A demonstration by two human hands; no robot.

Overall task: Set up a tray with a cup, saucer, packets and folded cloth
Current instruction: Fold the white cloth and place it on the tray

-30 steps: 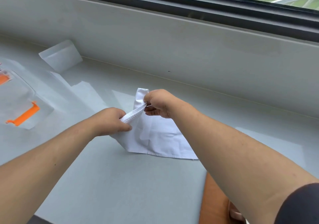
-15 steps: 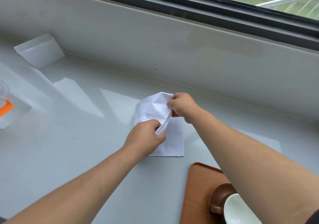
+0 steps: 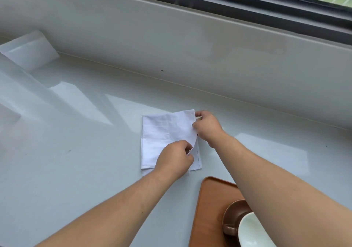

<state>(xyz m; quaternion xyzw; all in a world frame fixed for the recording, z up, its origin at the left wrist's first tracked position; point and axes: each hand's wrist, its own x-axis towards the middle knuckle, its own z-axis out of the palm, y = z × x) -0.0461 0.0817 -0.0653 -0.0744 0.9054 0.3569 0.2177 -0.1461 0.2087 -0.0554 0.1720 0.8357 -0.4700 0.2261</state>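
A white cloth (image 3: 162,132) lies folded into a rectangle on the pale grey counter (image 3: 76,170). My left hand (image 3: 174,159) pinches the near right edge of its top layer. My right hand (image 3: 206,126) pinches the far right corner of the same layer, which is slightly lifted. At the lower right a brown wooden tray (image 3: 208,205) holds a brown cup (image 3: 235,216) with a white inside, partly hidden by my right forearm. No saucer or packets are in view.
A pale wall (image 3: 171,47) rises behind the counter under a dark window frame (image 3: 247,1). A clear plastic piece (image 3: 28,50) leans at the far left corner.
Both hands carried the cloth's top layer over to the right, and the cloth now lies flatter as a rectangle. The view shifted right, so the orange-clipped container left the frame.
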